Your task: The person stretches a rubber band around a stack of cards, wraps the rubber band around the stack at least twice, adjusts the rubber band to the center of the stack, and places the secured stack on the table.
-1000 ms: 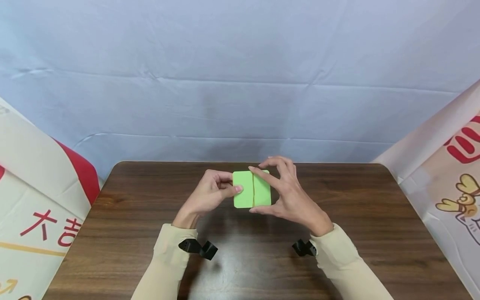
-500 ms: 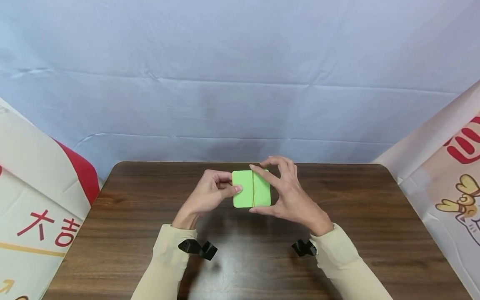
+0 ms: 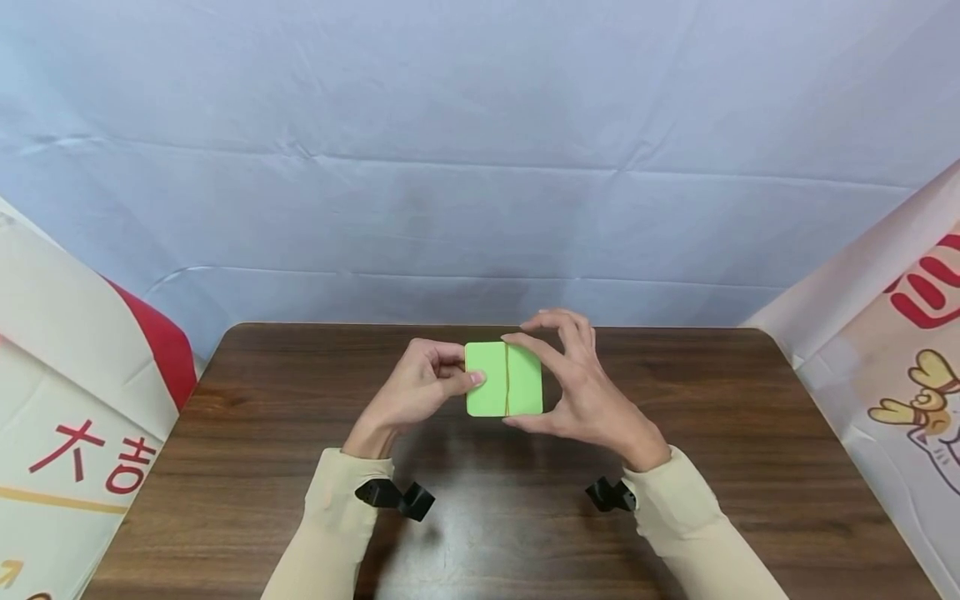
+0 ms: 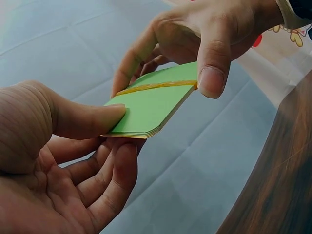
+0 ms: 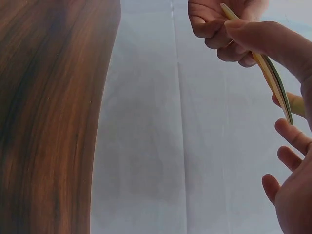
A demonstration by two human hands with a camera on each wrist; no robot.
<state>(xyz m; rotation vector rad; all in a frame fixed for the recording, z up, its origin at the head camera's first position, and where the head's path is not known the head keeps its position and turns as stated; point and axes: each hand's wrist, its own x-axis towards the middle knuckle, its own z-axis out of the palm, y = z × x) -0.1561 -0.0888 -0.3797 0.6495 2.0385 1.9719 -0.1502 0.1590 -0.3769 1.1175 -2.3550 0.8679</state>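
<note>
A thin stack of light green cards [image 3: 525,387] with rounded corners hangs above the table, between both hands. Round its middle runs a yellow rubber band [image 4: 158,85]. My left hand [image 3: 420,385] pinches the left edge, thumb on the green face and fingers behind. My right hand [image 3: 583,387] spans the stack from the right: its thumb lies at the near edge and its index finger at the far edge, both tips right by the band's ends. In the right wrist view the cards [image 5: 270,75] show edge-on, slightly bowed.
Beneath the hands lies a dark wooden table [image 3: 262,467] with rounded far corners. A pale blue cloth [image 3: 465,217] hangs behind it. Printed cloths, one at the left [image 3: 67,367] and one at the right [image 3: 900,358], flank the table. Each sleeve carries a black wrist mount [image 3: 397,496].
The right index finger has bent a little more and its tip has edged slightly right. The left hand and the stack of cards stay practically in place.
</note>
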